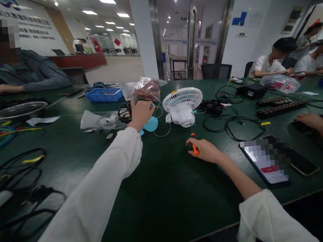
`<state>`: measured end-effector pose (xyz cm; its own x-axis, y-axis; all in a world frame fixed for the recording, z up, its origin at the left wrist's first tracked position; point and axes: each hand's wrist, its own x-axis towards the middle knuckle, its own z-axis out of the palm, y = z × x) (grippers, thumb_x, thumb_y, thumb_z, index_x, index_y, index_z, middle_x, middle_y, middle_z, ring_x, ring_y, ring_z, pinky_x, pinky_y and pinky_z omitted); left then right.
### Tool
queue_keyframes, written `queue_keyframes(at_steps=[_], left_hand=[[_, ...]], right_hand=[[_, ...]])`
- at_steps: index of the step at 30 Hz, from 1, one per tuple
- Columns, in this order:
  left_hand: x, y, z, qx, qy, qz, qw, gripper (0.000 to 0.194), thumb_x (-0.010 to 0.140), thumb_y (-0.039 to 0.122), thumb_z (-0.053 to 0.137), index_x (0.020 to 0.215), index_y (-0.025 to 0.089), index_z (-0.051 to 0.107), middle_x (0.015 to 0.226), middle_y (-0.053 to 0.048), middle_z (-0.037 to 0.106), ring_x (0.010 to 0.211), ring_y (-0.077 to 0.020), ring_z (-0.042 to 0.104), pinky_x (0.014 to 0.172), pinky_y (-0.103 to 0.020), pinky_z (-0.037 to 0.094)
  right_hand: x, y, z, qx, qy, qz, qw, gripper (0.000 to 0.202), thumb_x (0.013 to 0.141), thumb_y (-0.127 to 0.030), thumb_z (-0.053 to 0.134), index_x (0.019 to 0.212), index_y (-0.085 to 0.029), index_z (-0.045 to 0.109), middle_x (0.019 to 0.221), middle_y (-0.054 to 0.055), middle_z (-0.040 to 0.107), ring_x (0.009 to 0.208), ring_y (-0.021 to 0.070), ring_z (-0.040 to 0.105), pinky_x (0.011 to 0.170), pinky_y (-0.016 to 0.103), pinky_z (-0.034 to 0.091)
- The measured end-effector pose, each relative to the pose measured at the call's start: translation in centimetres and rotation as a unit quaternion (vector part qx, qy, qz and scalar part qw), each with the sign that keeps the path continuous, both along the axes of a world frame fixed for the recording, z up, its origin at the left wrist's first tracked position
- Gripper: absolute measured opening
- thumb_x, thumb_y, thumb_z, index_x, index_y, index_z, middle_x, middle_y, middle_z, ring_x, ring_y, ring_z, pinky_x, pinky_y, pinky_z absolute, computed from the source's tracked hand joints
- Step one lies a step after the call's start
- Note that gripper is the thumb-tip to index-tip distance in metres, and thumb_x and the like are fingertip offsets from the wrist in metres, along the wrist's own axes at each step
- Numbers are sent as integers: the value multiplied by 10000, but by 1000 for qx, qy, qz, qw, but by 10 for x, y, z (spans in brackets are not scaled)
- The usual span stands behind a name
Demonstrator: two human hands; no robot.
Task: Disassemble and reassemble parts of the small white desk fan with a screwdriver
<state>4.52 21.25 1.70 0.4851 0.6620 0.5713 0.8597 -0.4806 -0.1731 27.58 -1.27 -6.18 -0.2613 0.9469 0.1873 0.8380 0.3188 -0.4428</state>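
In the head view my right hand [204, 150] is closed around an orange and black screwdriver [195, 148]. The screwdriver's thin shaft points away from me and meets the lower back of a white fan [185, 114], which lies with its round grille tilted up. My left hand [142, 113] reaches farther out, left of the fan, its fingers curled down over something dark that they mostly hide. Just below that hand shows a light blue fan blade [151, 124]. A black cage-like part [124, 112] and a white clip-shaped base [93, 121] lie to its left.
Behind my left hand are a clear bag of reddish-brown pieces [146, 88] and a blue tray [104, 95]. Black cables [232, 126] and two phones [265, 163] lie at right. More cables [17, 164] spread at left. Several people sit around the green table [164, 198].
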Motion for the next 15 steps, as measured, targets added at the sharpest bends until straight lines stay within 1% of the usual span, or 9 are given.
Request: queue_keyframes(at_steps=[3,5,7,11,15], left_hand=[[8,-12,-5,-18,43,-52,998,286,926,331,406,1039,201,634,1020,-94,694,987,-243,603,1014,-484,292],[13,-26,-12,-29,87,-101,991,230,905,308,462,1007,213,645,998,-75,699,973,-228,611,999,-445,316],[16,-42,-22,-30,123,-145,981,188,887,256,491,974,215,653,979,-69,695,975,-219,610,1009,-430,311],[20,-71,-44,-16,168,-216,962,244,879,138,463,1032,204,641,1026,-88,671,1022,-216,587,1025,-421,304],[21,-87,-60,-4,191,-258,947,270,880,103,455,1075,185,623,1042,-89,660,1028,-217,575,997,-405,335]], right_hand=[[0,0,0,2,1,-1,1000,279,863,-308,581,1131,-248,540,750,-4,585,633,138,545,588,229,341],[0,1,0,-1,-1,-4,1000,281,858,-302,588,1130,-247,545,739,-6,582,633,139,544,584,228,336],[0,1,-1,-7,-1,-7,1000,283,856,-299,590,1131,-248,547,736,-8,581,628,137,542,579,225,332],[1,2,-2,-9,3,-3,1000,289,855,-295,596,1134,-243,543,774,0,599,646,134,552,595,222,344],[2,1,-3,-5,3,1,1000,285,862,-303,588,1136,-246,534,749,-9,585,636,134,544,590,220,343]])
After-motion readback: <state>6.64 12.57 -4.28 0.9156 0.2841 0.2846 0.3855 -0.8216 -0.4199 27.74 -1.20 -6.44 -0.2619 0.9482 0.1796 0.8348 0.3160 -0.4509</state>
